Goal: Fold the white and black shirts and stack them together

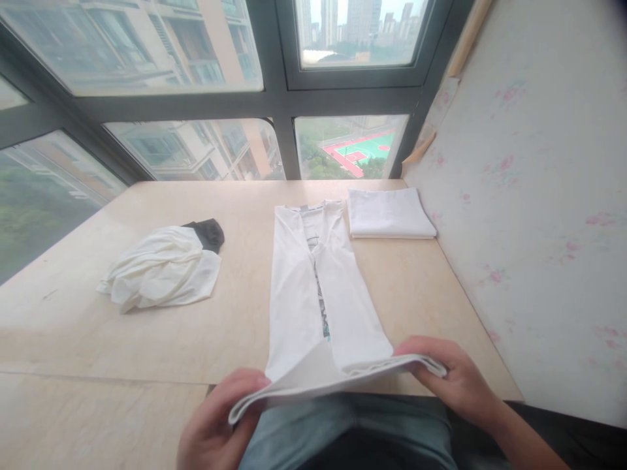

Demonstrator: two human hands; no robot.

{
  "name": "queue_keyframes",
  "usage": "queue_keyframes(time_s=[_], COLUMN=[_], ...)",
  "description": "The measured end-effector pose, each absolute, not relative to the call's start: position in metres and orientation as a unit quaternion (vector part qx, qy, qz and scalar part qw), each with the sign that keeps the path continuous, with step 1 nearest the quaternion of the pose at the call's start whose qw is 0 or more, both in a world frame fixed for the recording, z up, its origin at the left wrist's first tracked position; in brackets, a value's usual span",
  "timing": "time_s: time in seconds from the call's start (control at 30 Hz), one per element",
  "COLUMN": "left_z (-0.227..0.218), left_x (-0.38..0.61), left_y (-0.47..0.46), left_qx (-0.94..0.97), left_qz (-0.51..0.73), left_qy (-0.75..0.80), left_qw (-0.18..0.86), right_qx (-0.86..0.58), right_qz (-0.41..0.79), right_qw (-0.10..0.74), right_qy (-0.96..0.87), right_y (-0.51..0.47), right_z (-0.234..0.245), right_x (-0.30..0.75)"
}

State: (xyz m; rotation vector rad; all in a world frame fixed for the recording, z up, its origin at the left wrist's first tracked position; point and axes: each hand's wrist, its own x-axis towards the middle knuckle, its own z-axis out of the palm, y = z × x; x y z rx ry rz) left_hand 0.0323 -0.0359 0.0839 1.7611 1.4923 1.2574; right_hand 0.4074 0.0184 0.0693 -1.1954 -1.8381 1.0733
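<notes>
A white T-shirt (294, 287) lies lengthwise on the wooden surface, its two sides folded in toward the middle. Between the folded sides a strip of dark print shows, and the collar end points at the window. My left hand (220, 418) is closed on the near left corner of the shirt's hem. At the near right corner, my right hand (450, 378) grips the hem between thumb and fingers. The hem is lifted off the surface at the front edge, sagging a little between both hands.
A folded white cloth stack (389, 212) sits at the back right by the flowered wall (539, 196). On the left lies a crumpled white garment (161, 267) with a black piece (208, 235) beside it. Windows (191, 108) border the back.
</notes>
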Motion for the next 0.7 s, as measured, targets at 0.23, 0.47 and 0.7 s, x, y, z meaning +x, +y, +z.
queue_keyframes(time_s=[0.23,0.47,0.7], left_z=[0.051,-0.002,-0.011], left_x=[0.033,0.02,0.013], left_y=[0.153,0.206,0.201], left_qx=[0.566,0.562,0.555], left_qz=[0.444,0.373,0.391], left_qy=[0.64,0.693,0.696], left_qw=[0.27,0.253,0.233], right_qx=[-0.543,-0.583,-0.58], right_qz=[0.343,0.334,0.329], right_qw=[0.411,0.399,0.414], right_qy=[-0.647,-0.624,-0.619], right_y=[0.161,0.218,0.24], right_z=[0.065,0.017,-0.015], right_x=[0.359,0.339,0.343])
